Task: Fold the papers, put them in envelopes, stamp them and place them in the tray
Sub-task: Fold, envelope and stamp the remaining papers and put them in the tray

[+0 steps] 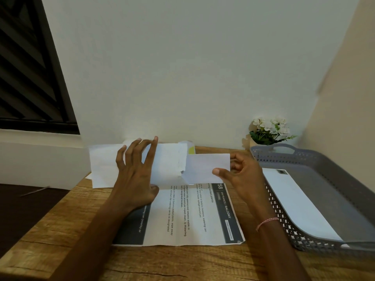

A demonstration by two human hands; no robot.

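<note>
My left hand [135, 171] holds a white envelope [105, 165] up above the table, thumb under it and fingers spread over its front. My right hand [237, 173] pinches a folded white paper [207, 167] whose left end sits at the envelope's open right end. Below them a printed sheet [194, 216] with dark header bands lies flat on the wooden table [60, 240]. A grey perforated tray [324, 179] stands at the right and holds a white envelope [298, 201] with a dark stamp at its far corner.
A small pot of white flowers [269, 130] stands behind the tray by the wall. A yellow-and-white object [190, 149] peeks out behind the held envelope. A dark window [30, 67] is at upper left. The table's left edge drops to a dark surface.
</note>
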